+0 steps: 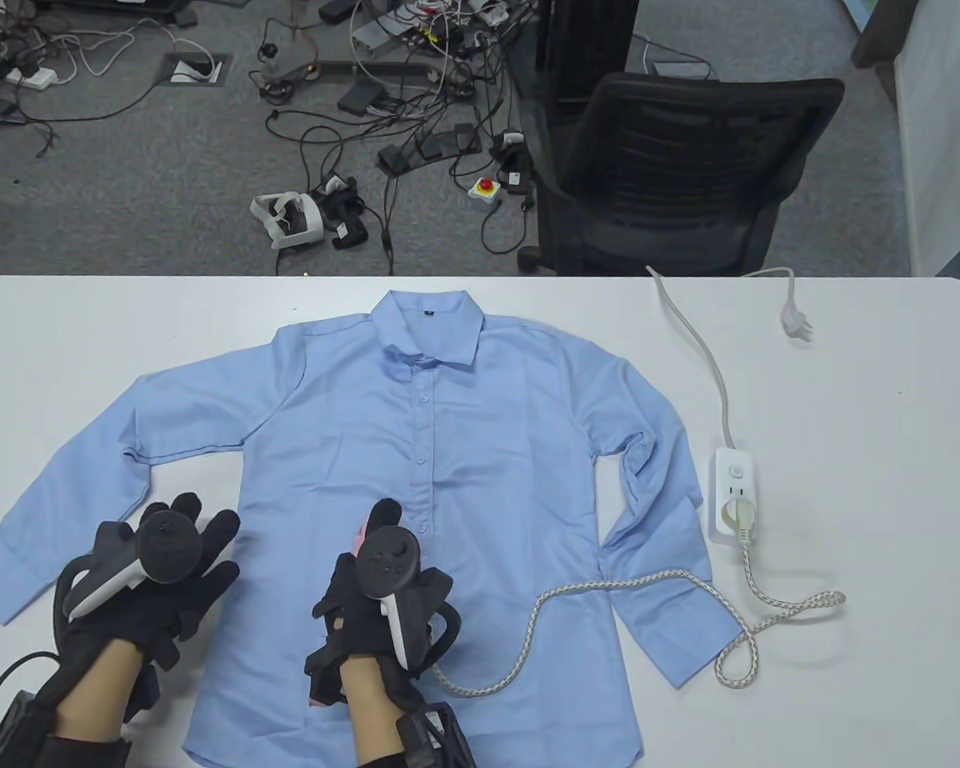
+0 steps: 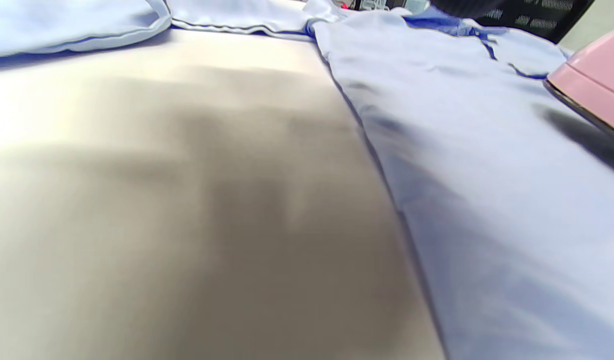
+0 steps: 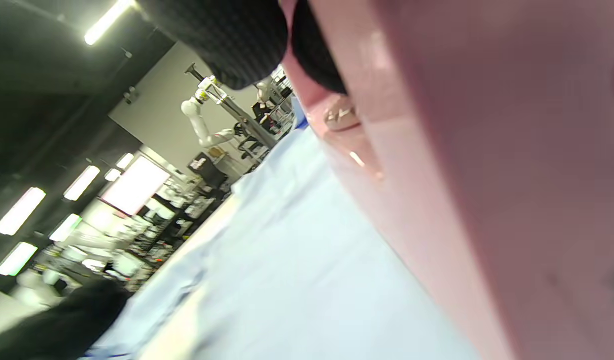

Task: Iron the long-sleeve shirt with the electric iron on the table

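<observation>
A light blue long-sleeve button-up shirt (image 1: 440, 448) lies spread flat, front up, in the middle of the white table (image 1: 864, 480), its collar at the far side and its hem at the near edge. The placket is buttoned and the cloth looks mostly smooth, with soft creases near the armpits. Its left sleeve stretches out toward the near left corner, while the right sleeve is folded downward along the body, bunched at the elbow. The right hand (image 1: 384, 592) sits over the lower front of the shirt, just left of the placket, gripping a pink electric iron (image 2: 594, 82) that is almost wholly hidden under the glove and tracker in the table view; the left wrist view shows its pink body resting on the cloth. The left hand (image 1: 156, 576) rests with its fingers spread flat, at the shirt's left side seam beside the bare table, holding nothing. A braided white cord (image 1: 608, 592) runs from the iron across the right sleeve, loops on the table and ends plugged into a white power strip (image 1: 738, 492) to the right of the shirt; the strip's own white cable (image 1: 708, 352) trails to the far edge, its plug lying loose. Beyond the table lie grey carpet, a black mesh office chair (image 1: 672, 168), tangled cables and a white headset (image 1: 288, 218).
</observation>
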The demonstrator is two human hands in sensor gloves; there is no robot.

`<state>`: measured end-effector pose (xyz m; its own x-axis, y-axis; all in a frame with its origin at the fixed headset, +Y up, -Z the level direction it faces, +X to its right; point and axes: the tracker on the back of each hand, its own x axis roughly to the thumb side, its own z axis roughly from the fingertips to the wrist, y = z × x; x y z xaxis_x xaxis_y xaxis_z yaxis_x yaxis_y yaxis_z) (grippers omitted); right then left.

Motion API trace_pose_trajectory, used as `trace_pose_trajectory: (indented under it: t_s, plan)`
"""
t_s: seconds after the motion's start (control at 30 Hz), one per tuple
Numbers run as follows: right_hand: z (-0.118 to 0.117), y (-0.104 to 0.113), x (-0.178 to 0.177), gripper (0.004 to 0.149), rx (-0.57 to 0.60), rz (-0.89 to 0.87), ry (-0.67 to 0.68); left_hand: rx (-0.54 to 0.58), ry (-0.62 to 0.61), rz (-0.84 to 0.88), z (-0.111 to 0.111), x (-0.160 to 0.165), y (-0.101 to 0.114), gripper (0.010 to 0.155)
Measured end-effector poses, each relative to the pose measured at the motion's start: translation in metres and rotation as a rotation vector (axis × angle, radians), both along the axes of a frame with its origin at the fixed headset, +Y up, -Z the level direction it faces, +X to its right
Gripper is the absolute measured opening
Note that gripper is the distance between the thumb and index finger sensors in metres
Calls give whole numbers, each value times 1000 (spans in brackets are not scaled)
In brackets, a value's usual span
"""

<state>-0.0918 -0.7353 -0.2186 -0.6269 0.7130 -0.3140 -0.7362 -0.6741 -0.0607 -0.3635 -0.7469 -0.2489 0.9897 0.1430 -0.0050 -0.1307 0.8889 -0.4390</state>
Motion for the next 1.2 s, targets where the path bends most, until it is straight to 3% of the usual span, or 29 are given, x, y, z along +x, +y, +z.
trace_pose_trajectory:
  t_s: [0.07, 0.2, 0.3, 0.47, 0.7, 0.93, 1.07, 1.2]
  plan:
    - [9, 10, -10, 74, 4, -60, 51, 3, 3, 31, -1, -2, 0, 63]
    - [33, 30, -47, 74, 40, 25, 147, 6, 6, 49, 1, -5, 1, 64]
    - [51, 29, -74, 74, 26, 2, 224, 6, 8, 57, 1, -6, 2, 64]
    - [68, 12, -100, 74, -18, 40, 230, -6, 5, 58, 1, -6, 1, 63]
    - [76, -7, -113, 74, -76, 12, 256, -4, -2, 71, 3, -6, 2, 64]
    - [72, -6, -110, 75, -67, 98, 246, -50, -7, 64, 0, -5, -8, 64]
    - [71, -6, -104, 75, -82, 98, 195, -60, -26, 142, -3, -4, -19, 62]
    - [72, -4, -107, 75, -68, 203, 162, -111, -15, 117, -4, -5, -27, 61]
